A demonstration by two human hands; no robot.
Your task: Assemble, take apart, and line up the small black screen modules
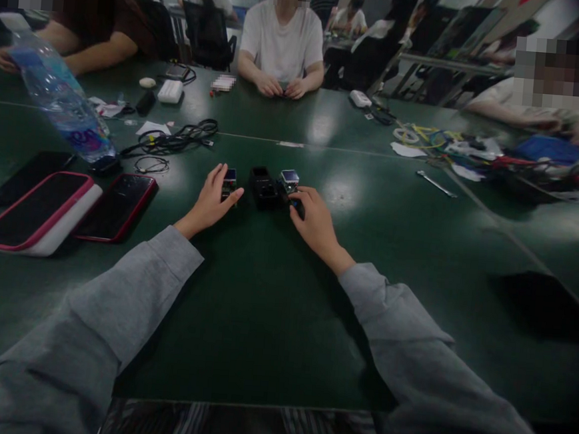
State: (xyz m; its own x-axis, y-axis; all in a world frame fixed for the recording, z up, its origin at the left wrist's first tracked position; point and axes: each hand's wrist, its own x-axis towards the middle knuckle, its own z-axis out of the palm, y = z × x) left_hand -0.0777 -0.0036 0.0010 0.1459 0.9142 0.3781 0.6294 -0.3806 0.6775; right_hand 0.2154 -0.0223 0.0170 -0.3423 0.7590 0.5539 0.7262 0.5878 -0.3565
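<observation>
Black charger (264,188) sits between left hand (212,201) and right hand (314,222).

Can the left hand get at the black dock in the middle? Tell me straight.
Probably yes. The left hand grips a small module just left of the black dock, with only bare table between them. The right hand sits on the dock's other side.

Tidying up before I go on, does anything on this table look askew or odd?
The plastic water bottle at far left leans steeply, its base by the phones. Loose black cables sprawl beside it. The small devices at your left hand and right hand look fine.
</observation>
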